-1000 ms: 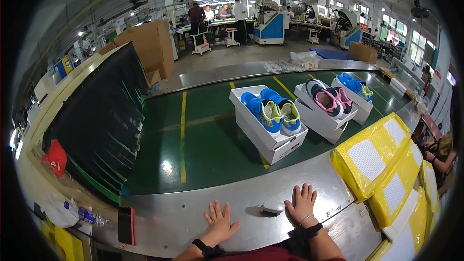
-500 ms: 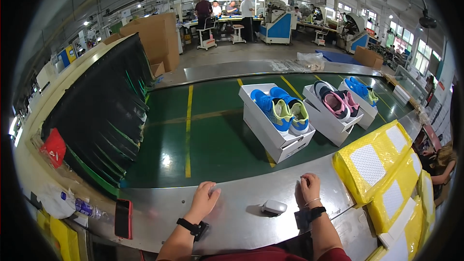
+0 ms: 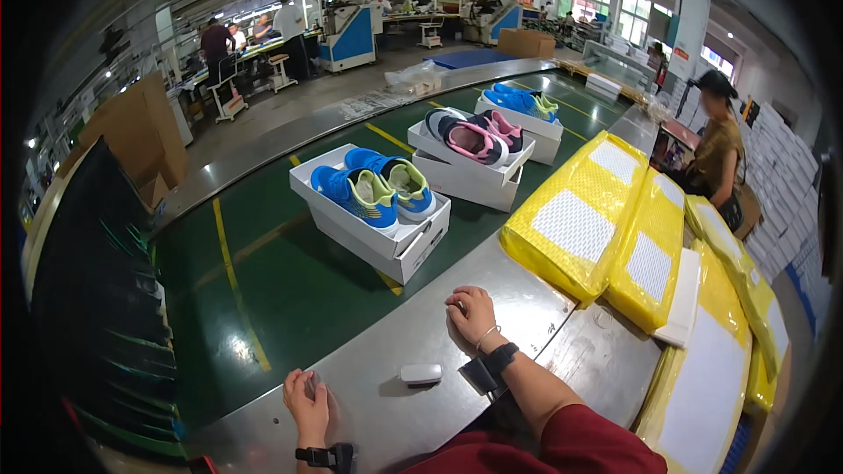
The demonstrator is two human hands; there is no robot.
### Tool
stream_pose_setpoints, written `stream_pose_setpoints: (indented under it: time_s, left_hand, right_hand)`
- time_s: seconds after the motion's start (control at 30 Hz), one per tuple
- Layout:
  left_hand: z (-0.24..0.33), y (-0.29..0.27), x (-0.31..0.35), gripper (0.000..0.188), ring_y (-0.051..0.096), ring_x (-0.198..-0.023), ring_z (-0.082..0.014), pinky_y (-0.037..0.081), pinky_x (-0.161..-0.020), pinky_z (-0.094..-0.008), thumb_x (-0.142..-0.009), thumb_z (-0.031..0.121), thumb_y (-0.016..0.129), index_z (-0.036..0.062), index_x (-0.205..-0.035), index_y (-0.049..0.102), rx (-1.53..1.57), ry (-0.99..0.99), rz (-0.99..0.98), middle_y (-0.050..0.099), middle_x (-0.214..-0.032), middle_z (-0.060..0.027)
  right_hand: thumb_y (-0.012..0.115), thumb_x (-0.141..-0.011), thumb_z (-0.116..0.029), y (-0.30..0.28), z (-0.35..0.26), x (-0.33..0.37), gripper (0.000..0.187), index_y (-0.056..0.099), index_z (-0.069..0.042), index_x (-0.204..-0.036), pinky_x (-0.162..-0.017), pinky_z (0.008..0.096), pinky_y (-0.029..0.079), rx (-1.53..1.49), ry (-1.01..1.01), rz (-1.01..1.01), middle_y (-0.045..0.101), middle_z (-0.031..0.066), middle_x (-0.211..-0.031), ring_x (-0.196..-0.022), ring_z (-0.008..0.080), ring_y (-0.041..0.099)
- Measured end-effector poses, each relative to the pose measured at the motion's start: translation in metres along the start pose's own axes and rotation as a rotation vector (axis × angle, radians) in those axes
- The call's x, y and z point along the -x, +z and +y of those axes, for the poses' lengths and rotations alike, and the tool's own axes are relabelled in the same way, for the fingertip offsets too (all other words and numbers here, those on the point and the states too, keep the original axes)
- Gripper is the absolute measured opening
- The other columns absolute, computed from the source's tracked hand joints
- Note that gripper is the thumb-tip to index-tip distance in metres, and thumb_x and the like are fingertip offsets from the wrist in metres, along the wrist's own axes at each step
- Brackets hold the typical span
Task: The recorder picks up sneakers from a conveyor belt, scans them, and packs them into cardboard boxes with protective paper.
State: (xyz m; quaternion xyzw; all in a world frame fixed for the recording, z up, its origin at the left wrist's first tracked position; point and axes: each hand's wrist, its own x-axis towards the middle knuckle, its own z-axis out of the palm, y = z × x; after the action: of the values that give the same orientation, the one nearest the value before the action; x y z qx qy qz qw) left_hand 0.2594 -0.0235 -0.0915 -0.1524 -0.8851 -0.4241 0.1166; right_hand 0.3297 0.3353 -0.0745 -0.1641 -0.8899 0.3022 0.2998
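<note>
My left hand (image 3: 307,405) is at the steel ledge (image 3: 369,404), fingers loosely curled and thumb apart, holding nothing that I can see. Farther right, my right hand (image 3: 471,312) rests on the same ledge, fingers bent but not clenched, with no object showing in it. Between the hands lies a small rounded silver object (image 3: 421,375). Beyond them on the green conveyor belt (image 3: 263,298), a pair of blue sneakers (image 3: 369,189) with lime lining sits on a white shoebox (image 3: 386,254). Black-and-pink sneakers (image 3: 474,136) and more blue sneakers (image 3: 522,103) sit on boxes behind.
Yellow-wrapped packs (image 3: 575,219) are piled on the right. A person (image 3: 716,140) is beyond them, near stacked white boxes (image 3: 781,211). Black strip curtains (image 3: 97,298) hang at the left end of the belt. Machines (image 3: 347,35) and other workers are in the background.
The view has swung to the right, bringing the yellow packs and the person fully into sight. My hands stay at the ledge; the shoeboxes appear farther left in the picture.
</note>
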Motion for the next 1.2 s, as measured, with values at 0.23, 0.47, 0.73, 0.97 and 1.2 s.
stream_pose_setpoints:
  time_s: [0.23, 0.47, 0.73, 0.97, 1.2]
  left_hand:
    - [0.002, -0.003, 0.001, 0.028, 0.045, -0.110, -0.0318, 0.035, -0.095, -0.0421, -0.070, 0.011, 0.065, 0.0046, -0.097, 0.060, 0.005, -0.039, -0.016, 0.049, -0.116, -0.0140]
    - [-0.024, -0.037, -0.026, 0.025, 0.050, -0.102, -0.0326, 0.038, -0.091, -0.0403, -0.073, 0.013, 0.064, 0.0027, -0.096, 0.059, 0.189, -0.080, -0.253, 0.054, -0.108, -0.0158]
    - [-0.009, -0.028, -0.012, 0.042, 0.045, -0.111, -0.0382, 0.030, -0.097, -0.0484, -0.079, 0.021, 0.059, -0.0037, -0.112, 0.051, -0.271, 0.052, -0.285, 0.051, -0.115, -0.0216]
    - [0.000, -0.028, -0.008, 0.063, 0.023, -0.129, -0.0431, 0.015, -0.105, -0.0524, -0.084, 0.032, 0.052, -0.0059, -0.131, 0.032, -0.459, -0.019, -0.401, 0.032, -0.134, -0.0264]
    - [-0.004, -0.034, -0.006, 0.063, 0.023, -0.129, -0.0420, 0.015, -0.106, -0.0513, -0.084, 0.032, 0.052, -0.0059, -0.131, 0.033, -0.453, -0.023, -0.399, 0.033, -0.135, -0.0264]
  right_hand:
    - [0.059, -0.074, -0.017, -0.003, -0.001, 0.005, 0.014, 0.066, -0.010, -0.085, -0.091, 0.0402, 0.037, 0.004, 0.011, 0.008, 0.057, 0.0090, -0.105, -0.104, 0.0299, 0.048]
    - [0.058, -0.074, -0.017, -0.005, 0.002, -0.016, 0.015, 0.064, -0.009, -0.087, -0.091, 0.0407, 0.037, 0.035, -0.026, -0.228, 0.057, 0.0103, -0.103, -0.103, 0.0313, 0.048]
    - [0.058, -0.075, -0.017, 0.010, -0.015, 0.008, 0.014, 0.064, -0.008, -0.085, -0.090, 0.0409, 0.038, 0.071, -0.059, -0.018, 0.057, 0.0111, -0.103, -0.102, 0.0311, 0.049]
    - [0.057, -0.074, -0.015, 0.008, -0.023, 0.012, 0.014, 0.065, -0.009, -0.084, -0.091, 0.0406, 0.037, 0.041, -0.019, -0.026, 0.057, 0.0104, -0.104, -0.103, 0.0305, 0.048]
    - [0.059, -0.075, -0.016, 0.014, -0.025, 0.017, 0.013, 0.065, -0.009, -0.084, -0.092, 0.0403, 0.037, 0.018, -0.025, -0.027, 0.057, 0.0125, -0.106, -0.104, 0.0315, 0.049]
